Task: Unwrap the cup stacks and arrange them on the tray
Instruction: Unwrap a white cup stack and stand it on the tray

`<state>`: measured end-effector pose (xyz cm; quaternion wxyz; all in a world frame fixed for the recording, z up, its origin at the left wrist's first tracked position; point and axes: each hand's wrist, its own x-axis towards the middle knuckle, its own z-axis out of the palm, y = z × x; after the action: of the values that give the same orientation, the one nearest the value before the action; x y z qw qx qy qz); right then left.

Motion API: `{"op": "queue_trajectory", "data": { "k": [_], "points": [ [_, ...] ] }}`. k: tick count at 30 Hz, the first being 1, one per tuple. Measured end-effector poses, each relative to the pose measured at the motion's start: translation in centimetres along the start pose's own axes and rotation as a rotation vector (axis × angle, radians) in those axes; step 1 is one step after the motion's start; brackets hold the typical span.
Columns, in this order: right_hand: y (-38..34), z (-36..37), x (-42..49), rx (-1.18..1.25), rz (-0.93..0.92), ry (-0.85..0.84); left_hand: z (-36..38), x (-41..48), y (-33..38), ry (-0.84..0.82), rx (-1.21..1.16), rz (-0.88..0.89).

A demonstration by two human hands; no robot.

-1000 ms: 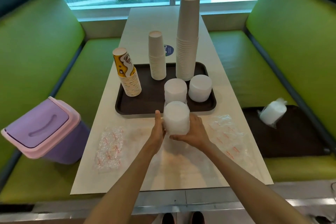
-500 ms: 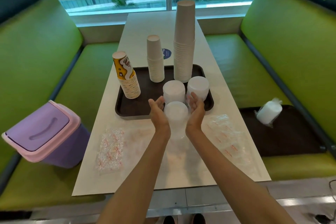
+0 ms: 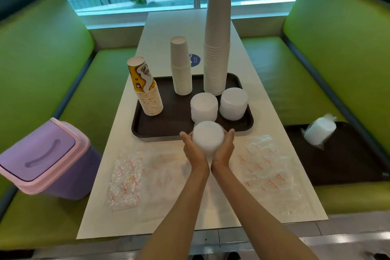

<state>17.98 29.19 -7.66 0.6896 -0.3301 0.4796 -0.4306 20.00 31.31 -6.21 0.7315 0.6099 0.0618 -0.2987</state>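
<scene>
Where the near rim of the tray [image 3: 168, 120] lies, a white stack [image 3: 207, 135] is cupped between left hand [image 3: 192, 151] and right hand [image 3: 225, 150], fingers curled round its sides, wrists close together; contact with the rim cannot be told.

Dark brown rectangular plastic tray [image 3: 160, 131]. Printed paper cup stack [image 3: 145, 86]: yellow, white and brown, swirl pattern on the top cup, thin brown lines on the rims below. Short plain off-white paper cup stack [image 3: 181, 69] and tall plain off-white paper cup stack [image 3: 217, 48], the tall one greyish-beige toward the top. Two frosted white plastic cup stacks [image 3: 204, 107] [image 3: 233, 103]. Held frosted white cup stack [image 3: 207, 136], same colour. Off-white table [image 3: 168, 27] with round dark blue sticker [image 3: 195, 60], white lettering. Clear crinkled wrappers [image 3: 125, 177] [image 3: 268, 171], repeated red-orange print. Lime green bench seats [image 3: 337, 38]. Lilac bin [image 3: 42, 158], pink lid frame. Second dark brown tray [image 3: 348, 164]; wrapped white stack [image 3: 319, 133] in clear film.
</scene>
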Motion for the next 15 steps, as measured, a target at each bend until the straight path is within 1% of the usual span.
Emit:
{"op": "queue_trajectory", "data": {
  "k": [3, 10, 15],
  "points": [
    [1.1, -0.6, 0.2, 0.012, 0.027, 0.024, -0.4, 0.6, -1.2, 0.01, 0.015, -0.01],
    [3.2, -1.5, 0.5, -0.045, 0.055, 0.004, -1.0, 0.3, -2.5, 0.027, 0.028, 0.009],
    [3.2, -2.5, 1.2, -0.198, -0.013, -0.002, -1.8, 0.8, -2.7, 0.052, 0.181, 0.074]
  ]
}}
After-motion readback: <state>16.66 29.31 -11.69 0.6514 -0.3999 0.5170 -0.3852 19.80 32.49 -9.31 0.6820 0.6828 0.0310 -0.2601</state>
